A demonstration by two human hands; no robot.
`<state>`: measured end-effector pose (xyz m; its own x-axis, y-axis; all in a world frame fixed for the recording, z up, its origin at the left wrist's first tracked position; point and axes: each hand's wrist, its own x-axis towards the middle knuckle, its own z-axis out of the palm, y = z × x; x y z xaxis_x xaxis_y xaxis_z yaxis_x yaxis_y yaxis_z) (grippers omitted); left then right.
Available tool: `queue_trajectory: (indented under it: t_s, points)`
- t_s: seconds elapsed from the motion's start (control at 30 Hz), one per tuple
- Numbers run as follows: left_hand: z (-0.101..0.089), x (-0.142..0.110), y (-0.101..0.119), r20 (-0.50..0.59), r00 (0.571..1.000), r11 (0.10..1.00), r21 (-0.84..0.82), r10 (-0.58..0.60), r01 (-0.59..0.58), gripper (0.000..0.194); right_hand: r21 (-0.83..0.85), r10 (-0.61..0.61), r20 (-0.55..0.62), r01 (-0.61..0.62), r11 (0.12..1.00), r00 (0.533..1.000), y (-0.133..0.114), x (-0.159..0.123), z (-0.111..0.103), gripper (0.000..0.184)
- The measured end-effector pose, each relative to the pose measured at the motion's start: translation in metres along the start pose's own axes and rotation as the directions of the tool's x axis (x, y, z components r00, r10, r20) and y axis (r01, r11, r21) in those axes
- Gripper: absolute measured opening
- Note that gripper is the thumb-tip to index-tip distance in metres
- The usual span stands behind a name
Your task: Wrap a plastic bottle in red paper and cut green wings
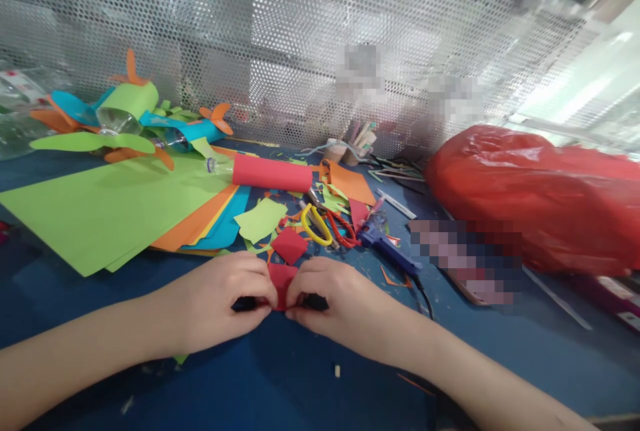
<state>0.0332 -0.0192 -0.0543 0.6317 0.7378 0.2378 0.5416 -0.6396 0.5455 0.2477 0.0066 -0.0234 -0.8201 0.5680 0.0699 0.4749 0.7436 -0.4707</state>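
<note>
My left hand [227, 301] and my right hand [333, 301] lie close together on the blue table [300, 384]. Both pinch a small piece of red paper [281, 282] between thumbs and fingers. Something dark shows under the fingers of each hand; I cannot make out what it is. Just beyond the hands lies another red paper scrap [289, 245] and a light green scrap [261, 219].
Large green, orange and blue paper sheets [105, 207] lie at left. Behind them stand bottle-and-paper planes [117, 124]. A red paper-wrapped bottle [270, 173], yellow scissors [316, 225], red scissors [343, 229], a blue glue gun [387, 244] and a red plastic bag [540, 194] surround the centre. A perforated metal screen [280, 37] backs the table.
</note>
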Motion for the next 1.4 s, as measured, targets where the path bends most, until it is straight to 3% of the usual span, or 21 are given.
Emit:
queue_trajectory:
  t_s: [0.3, 0.5, 0.63, 0.83, 0.97, 1.1, 1.4]
  points:
    - [0.0, -0.001, -0.005, 0.033, 0.997, 0.997, 0.032, 0.074, -0.075, 0.016, -0.112, -0.071, -0.082, 0.061, 0.992, 0.994, -0.002, -0.001, 0.007, 0.007]
    - [0.0, -0.001, -0.005, 0.042, 0.992, 0.988, 0.092, 0.119, -0.123, 0.018, -0.083, -0.006, 0.013, 0.007, 0.997, 1.0, -0.004, -0.002, 0.002, 0.006]
    - [0.0, -0.002, -0.005, 0.045, 0.995, 0.993, 0.072, 0.086, -0.089, 0.016, -0.067, 0.059, 0.05, -0.056, 0.996, 0.997, -0.003, -0.002, 0.001, 0.006]
    - [-0.001, -0.002, 0.003, 0.096, 0.995, 0.993, 0.114, 0.006, -0.017, 0.017, -0.038, 0.119, 0.015, -0.118, 0.992, 0.993, 0.001, 0.0, 0.003, 0.003]
    - [0.001, 0.0, 0.007, 0.114, 0.994, 0.986, 0.165, -0.001, -0.017, 0.018, -0.043, 0.049, 0.046, -0.047, 0.998, 0.998, -0.001, 0.0, 0.001, 0.006]
    - [0.003, -0.001, 0.006, 0.078, 0.997, 0.981, 0.195, -0.019, 0.004, 0.017, -0.079, 0.019, 0.071, -0.013, 0.997, 0.997, -0.008, -0.001, -0.002, 0.008]
    - [0.0, 0.001, 0.004, 0.019, 0.996, 0.995, 0.06, -0.087, 0.085, 0.013, -0.049, 0.131, 0.007, -0.13, 0.99, 0.991, -0.012, 0.002, 0.008, 0.009]
